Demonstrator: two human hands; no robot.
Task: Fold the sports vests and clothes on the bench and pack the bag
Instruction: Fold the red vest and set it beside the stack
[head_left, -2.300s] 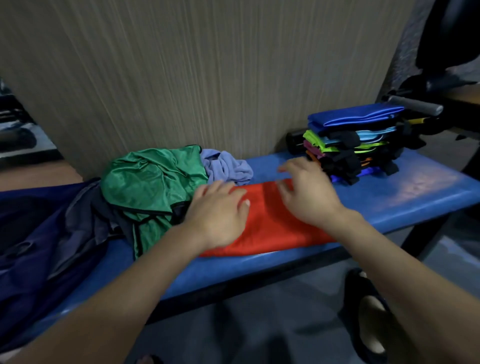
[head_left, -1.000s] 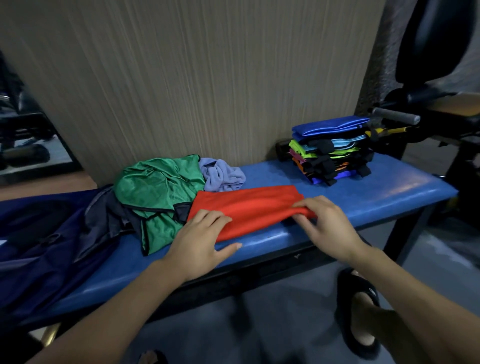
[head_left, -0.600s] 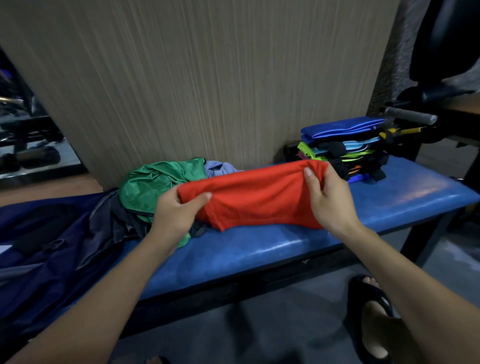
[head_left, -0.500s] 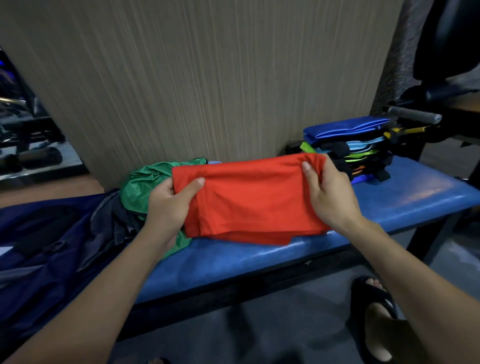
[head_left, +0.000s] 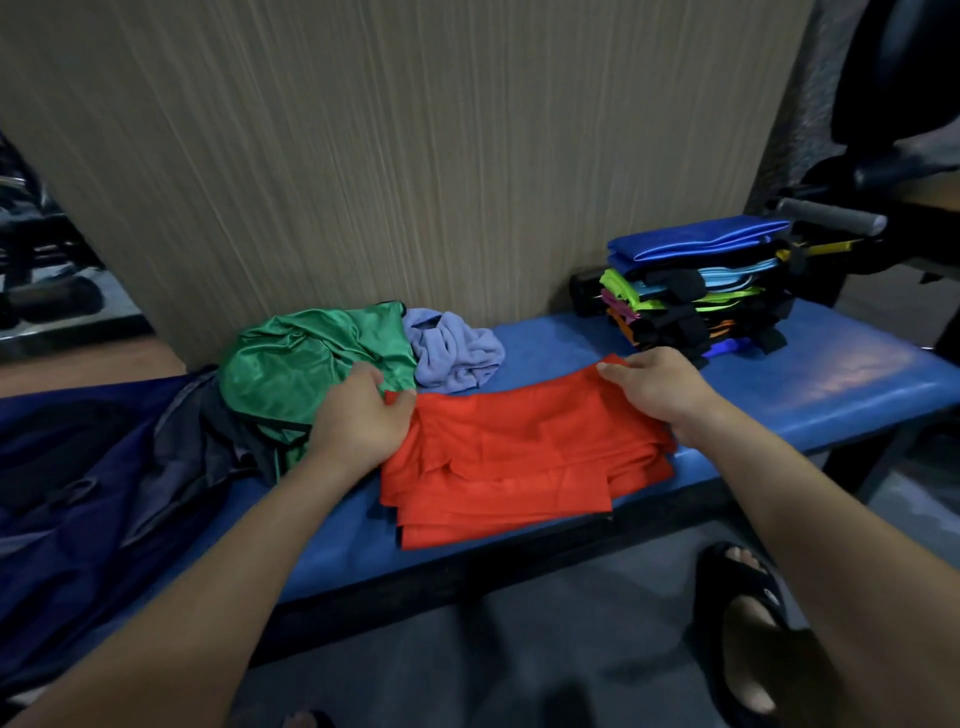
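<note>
The blue bench (head_left: 831, 384) carries everything. The dark bag (head_left: 78, 467) lies open at its left end, and the folded stack (head_left: 696, 291) stands at the back right corner. The red garment (head_left: 509, 457) lies folded at the front edge; its loose layers could slide off. The left hand (head_left: 358, 415) and right hand (head_left: 654, 384) pinch its far corners, and an uneven release would skew the fold.
</note>
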